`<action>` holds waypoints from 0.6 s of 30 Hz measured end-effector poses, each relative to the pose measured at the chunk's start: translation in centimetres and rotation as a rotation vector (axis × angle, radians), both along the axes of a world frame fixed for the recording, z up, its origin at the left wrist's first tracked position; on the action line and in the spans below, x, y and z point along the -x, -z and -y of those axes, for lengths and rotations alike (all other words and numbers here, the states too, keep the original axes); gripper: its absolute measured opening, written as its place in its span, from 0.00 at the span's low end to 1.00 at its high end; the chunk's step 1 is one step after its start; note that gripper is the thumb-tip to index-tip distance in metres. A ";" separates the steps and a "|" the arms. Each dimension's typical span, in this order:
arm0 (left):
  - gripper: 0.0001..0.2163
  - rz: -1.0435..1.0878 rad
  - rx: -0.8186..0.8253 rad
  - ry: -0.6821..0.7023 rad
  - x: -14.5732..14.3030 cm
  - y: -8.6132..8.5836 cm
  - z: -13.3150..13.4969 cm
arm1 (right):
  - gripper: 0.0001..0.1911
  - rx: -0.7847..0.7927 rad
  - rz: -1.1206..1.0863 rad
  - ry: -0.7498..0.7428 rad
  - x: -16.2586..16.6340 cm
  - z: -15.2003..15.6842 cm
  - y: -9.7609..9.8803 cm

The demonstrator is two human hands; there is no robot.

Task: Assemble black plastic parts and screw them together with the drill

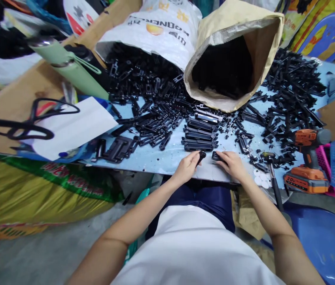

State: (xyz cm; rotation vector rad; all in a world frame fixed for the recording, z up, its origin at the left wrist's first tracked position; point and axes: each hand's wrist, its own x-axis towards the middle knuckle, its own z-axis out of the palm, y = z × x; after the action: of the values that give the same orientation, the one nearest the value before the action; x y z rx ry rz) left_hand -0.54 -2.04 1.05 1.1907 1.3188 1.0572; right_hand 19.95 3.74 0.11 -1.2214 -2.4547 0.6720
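evidently this is mid-assembly, judging by the hands. on the pale tabletop [167, 156] lie two open sacks, a white sack [161, 27] and a brown sack [238, 23], among loose black clips [155, 107] too many to count. one orange drill [306, 158] stands at the right. one neat stack [199, 136] of roughly seven pieces lies just beyond the hands. the left hand [186, 168] pinches a small black part [202, 155] and the right hand [232, 164] pinches a second black part [215, 155], near the front edge and slightly apart. joining them would call for lining up their ends.
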 end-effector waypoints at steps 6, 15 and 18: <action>0.20 -0.032 -0.160 0.030 -1.0 0.5 -0.6 | 0.33 0.590 -0.569 0.167 2.5 1.5 -1.0; 0.15 -0.283 -0.416 0.079 0.6 -1.7 -1.2 | 0.31 0.532 -0.645 0.084 2.4 0.9 -2.5; 0.15 -0.307 -0.411 0.130 0.6 -1.9 -1.3 | 0.28 0.468 -0.617 0.052 2.4 0.8 -2.7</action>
State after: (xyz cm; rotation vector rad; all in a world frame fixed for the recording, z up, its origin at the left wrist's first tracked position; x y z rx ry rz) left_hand -1.12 -0.78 2.97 1.7805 1.2647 1.1131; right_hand 17.59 2.93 2.84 -1.0085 -1.7994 1.4190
